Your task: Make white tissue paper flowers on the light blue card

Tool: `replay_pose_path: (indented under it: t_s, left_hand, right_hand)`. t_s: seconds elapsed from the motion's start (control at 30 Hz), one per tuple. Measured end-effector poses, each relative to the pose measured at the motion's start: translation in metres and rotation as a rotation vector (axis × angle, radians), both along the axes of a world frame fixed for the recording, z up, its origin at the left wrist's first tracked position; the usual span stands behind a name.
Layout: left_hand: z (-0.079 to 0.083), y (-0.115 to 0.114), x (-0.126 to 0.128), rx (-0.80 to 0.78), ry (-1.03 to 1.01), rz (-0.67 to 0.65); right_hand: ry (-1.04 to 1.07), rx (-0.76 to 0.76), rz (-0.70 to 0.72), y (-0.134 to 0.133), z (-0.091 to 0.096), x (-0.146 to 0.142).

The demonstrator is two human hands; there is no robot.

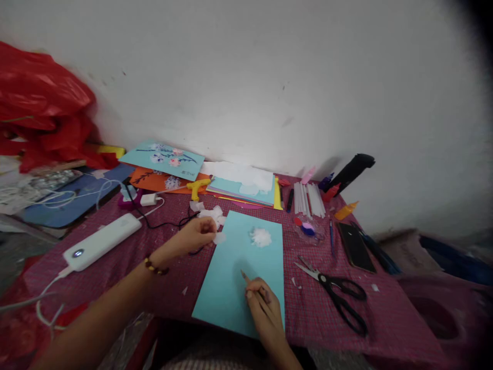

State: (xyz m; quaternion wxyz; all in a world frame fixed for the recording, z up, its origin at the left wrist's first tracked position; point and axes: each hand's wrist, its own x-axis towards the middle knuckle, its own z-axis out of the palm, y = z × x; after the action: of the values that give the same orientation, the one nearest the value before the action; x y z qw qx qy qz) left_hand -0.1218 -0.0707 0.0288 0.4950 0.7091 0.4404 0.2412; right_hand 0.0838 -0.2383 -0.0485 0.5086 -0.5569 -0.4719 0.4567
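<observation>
My left hand (202, 232) pinches a small thin white paper piece (220, 238) at the left edge of a light blue sheet (234, 293). Low over the same sheet, my right hand (262, 298) is closed on a slim pencil-like tool (244, 275), its tan tip pointing up and left; its exact kind is unclear. A fluffy white paper flower (261, 237) sits on the sheet's upper right part. Just behind my left hand lies a pile of white paper pieces (212, 215).
Black-handled scissors (335, 285) lie open at right, near a phone (354, 246) and white glue sticks (309, 199). A yellow glue gun (198, 187) rests behind. At left are a white power bank (102, 241) and cables. A flower picture (165, 158) lies at the back.
</observation>
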Motion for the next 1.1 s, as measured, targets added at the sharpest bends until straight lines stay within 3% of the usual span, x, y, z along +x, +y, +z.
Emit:
replay_pose_path:
  t_s: [0.1,0.23,0.37,0.53,0.73,0.93,1.1]
  left_hand:
    - [-0.022,-0.006,0.031,-0.064,-0.011,-0.097]
    - [-0.043,-0.005,0.061,0.061,0.127,-0.177]
    - [-0.054,0.001,0.070,0.134,0.175,-0.159]
    - [-0.066,0.004,0.066,0.068,0.075,-0.110]
    - [-0.068,0.004,0.060,-0.008,-0.081,-0.028]
    - [-0.056,0.011,0.046,-0.215,-0.549,0.320]
    - [-0.050,0.020,0.031,-0.284,-0.747,0.461]
  right_hand:
    - [0.069,-0.004,-0.047,0.001,-0.005,0.001]
    - [0.171,0.020,-0.146,0.003,-0.010,0.004]
    - [0.208,0.024,-0.119,0.004,-0.010,0.003]
    - [0.196,0.012,-0.067,0.003,-0.009,0.003]
    - [0.147,0.002,-0.027,0.001,-0.009,0.004]
    - [0.071,0.000,0.000,0.001,-0.003,0.002]
    - [0.002,0.037,0.018,0.003,-0.002,-0.003]
